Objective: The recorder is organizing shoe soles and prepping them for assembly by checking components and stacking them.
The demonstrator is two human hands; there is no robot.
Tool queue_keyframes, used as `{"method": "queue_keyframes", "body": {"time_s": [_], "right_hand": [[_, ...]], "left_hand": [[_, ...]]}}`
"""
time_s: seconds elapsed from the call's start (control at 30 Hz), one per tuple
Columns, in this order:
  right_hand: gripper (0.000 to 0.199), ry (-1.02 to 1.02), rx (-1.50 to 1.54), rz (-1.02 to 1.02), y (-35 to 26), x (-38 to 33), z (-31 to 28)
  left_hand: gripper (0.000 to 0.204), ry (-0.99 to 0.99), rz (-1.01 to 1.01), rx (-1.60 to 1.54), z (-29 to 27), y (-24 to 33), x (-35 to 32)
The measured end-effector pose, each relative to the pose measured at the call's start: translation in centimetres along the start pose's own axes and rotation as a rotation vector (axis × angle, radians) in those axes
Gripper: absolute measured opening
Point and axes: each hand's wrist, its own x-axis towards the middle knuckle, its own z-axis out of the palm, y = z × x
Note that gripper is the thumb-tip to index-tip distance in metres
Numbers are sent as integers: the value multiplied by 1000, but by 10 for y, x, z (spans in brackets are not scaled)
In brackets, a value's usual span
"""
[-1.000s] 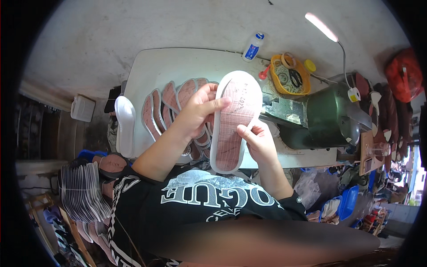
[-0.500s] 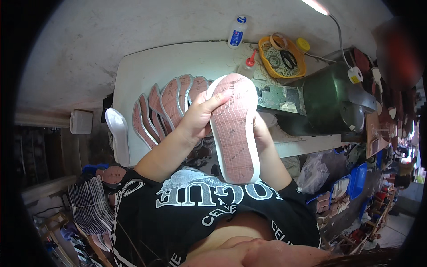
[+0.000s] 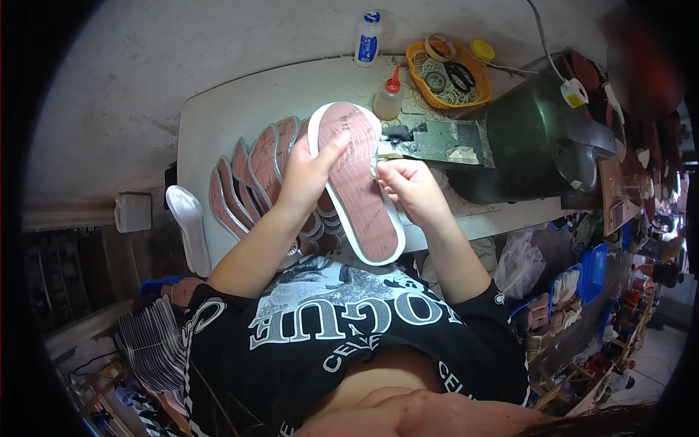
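Observation:
A pink-faced insole [image 3: 368,207] with a white rim is held up in front of my chest, tilted with its wide end away from me. My left hand [image 3: 307,175] grips its left side, thumb pressed on the pink face and the other fingers hidden behind. At the right side, my right hand [image 3: 415,191] is closed, thumb and forefinger pinching at the white edge; a small whitish bit shows at the fingertips. Several pink insoles with grey edges [image 3: 266,156] lie fanned and overlapping on the table, left of the held one.
On the pale table [image 3: 218,109] stand a glue bottle with a red nozzle [image 3: 389,100] and a yellow basket [image 3: 449,76] of rings and strips. A dark green machine [image 3: 528,138] fills the right. A white insole [image 3: 189,218] rests by the left edge, a tied insole stack [image 3: 151,339] below.
My right hand has come from behind the insole to pinch its right edge. The insole has turned, its near end swinging right and away from me. The left hand keeps its hold.

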Motion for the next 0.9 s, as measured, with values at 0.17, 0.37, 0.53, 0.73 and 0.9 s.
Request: {"method": "queue_keyframes", "body": {"time_s": [0.17,0.37,0.53,0.73,0.9], "right_hand": [[29,-69,179,241,-16,-38,18],[29,-90,156,201,-2,-57,17],[31,-14,254,139,1,-61,22],[34,201,407,13,17,-42,38],[32,263,478,-14,13,-15,46]], "left_hand": [[37,-1,-111,16,-9,8,32],[34,-41,-135,162,3,-7,46],[34,-45,-170,133,14,-9,55],[41,-62,-320,294,11,0,89],[63,-182,222,927,-11,4,134]]}}
